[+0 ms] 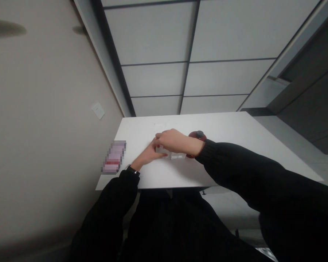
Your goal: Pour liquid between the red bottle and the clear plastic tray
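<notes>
A clear, see-through container [178, 156] stands on the white table, partly covered by my hands. My left hand [149, 153] curls round its left side, thumb along the near edge. Across the top reaches my right hand [172, 140], its fingers closed together close to my left fingertips; what they pinch, if anything, is hidden. Just beyond the hands lies a faint transparent piece [160, 127], too pale to name. Behind my right wrist is a dark red, rounded object with a dark grey round top [199, 133], mostly covered by the forearm.
A blurred pink, flat item [114, 158] lies at the left side of the white table [235, 145]. A wall with a socket [98, 110] rises to the left. White panelled doors [215, 76] stand beyond the far edge.
</notes>
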